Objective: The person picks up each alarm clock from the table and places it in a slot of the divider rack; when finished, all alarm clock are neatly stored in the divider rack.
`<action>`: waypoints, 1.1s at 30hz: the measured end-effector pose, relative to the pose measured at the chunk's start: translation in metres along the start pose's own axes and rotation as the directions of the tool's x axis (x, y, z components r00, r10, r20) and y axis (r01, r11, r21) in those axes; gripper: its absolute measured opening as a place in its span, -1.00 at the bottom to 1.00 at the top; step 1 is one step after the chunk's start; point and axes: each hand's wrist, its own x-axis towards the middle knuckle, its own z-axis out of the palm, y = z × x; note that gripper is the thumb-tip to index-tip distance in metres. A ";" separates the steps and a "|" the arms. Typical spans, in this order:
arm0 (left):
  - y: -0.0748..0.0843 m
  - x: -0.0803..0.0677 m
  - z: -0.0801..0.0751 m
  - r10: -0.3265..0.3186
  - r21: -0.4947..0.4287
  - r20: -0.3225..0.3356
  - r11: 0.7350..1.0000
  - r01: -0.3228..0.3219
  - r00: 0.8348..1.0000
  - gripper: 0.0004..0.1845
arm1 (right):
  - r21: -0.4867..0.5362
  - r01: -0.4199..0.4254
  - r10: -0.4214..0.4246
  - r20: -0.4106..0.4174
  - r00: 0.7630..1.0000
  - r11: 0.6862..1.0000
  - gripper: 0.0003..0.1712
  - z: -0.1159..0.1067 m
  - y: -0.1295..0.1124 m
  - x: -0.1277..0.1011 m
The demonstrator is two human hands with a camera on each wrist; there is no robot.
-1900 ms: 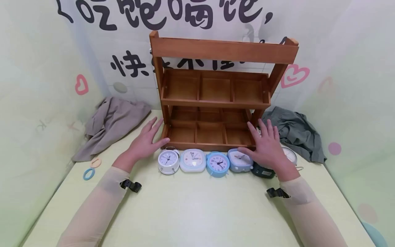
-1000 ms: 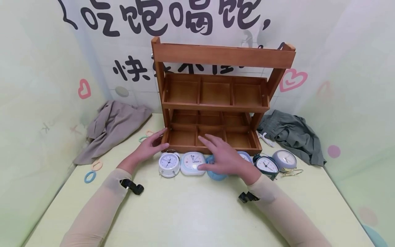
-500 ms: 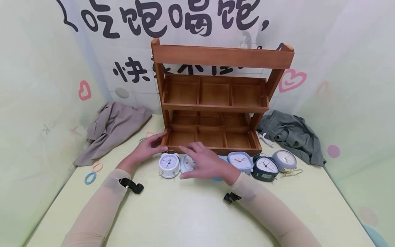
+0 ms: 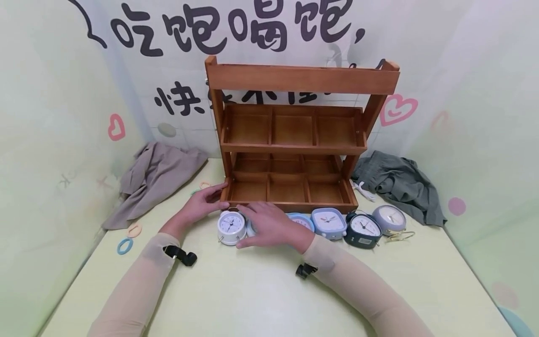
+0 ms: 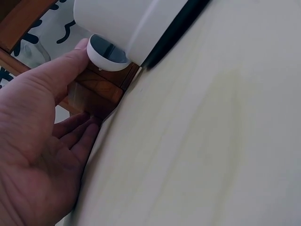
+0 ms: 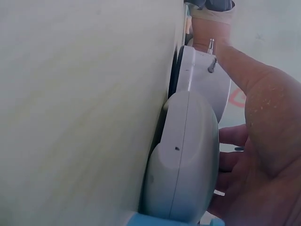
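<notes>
Stretches left hand [image 4: 201,204], thumb apart from fingers, at lower left of wooden rack [image 4: 293,149], mid-frame; arches right hand [image 4: 269,224], thumb likewise apart, over pale clock [image 6: 190,155] beside white clock [image 4: 231,227], below centre.

Large black Chinese characters [image 4: 194,29] on the pale back wall [image 4: 187,133] read 吃饱喝饱, followed by a comma. On the line beneath, 快 [image 4: 178,98] is clear, while the wooden rack [image 4: 301,79] hides much of the remaining writing. A pink heart outline [image 4: 116,127] marks the left wall [image 4: 50,117]; another heart [image 4: 398,110] sits right of the rack. The white round clock [image 4: 231,226] and dark clock [image 4: 364,228] have numbered dials, their numerals too small to read. A small pale label [image 4: 364,241] on the dark clock's front is illegible. In the left wrist view, only fragments of black lettering [image 5: 66,32] show.
</notes>
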 end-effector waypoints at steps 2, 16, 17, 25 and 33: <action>-0.001 0.000 0.000 -0.008 -0.017 0.001 1.000 0.008 1.000 -0.16 | -0.003 -0.013 0.013 0.016 1.000 1.000 0.38 0.001 -0.002 0.002; 0.002 0.002 0.002 -0.036 -0.112 0.021 0.993 0.038 0.999 -0.16 | 0.042 -0.056 0.054 0.059 0.997 0.998 0.43 0.007 -0.008 0.013; 0.002 0.002 0.002 -0.036 -0.113 0.020 0.993 0.038 0.999 -0.15 | 0.045 -0.063 0.060 0.056 0.997 0.997 0.43 0.006 -0.009 0.013; 0.002 0.001 0.002 -0.038 -0.139 0.022 0.989 0.040 0.999 -0.17 | 0.070 -0.122 0.124 -0.015 0.992 0.990 0.18 0.008 -0.019 0.021; 0.002 -0.001 -0.001 -0.048 -0.129 0.020 0.990 0.050 0.999 -0.17 | 0.125 -0.108 0.115 -0.053 0.992 0.986 0.06 0.012 -0.018 0.022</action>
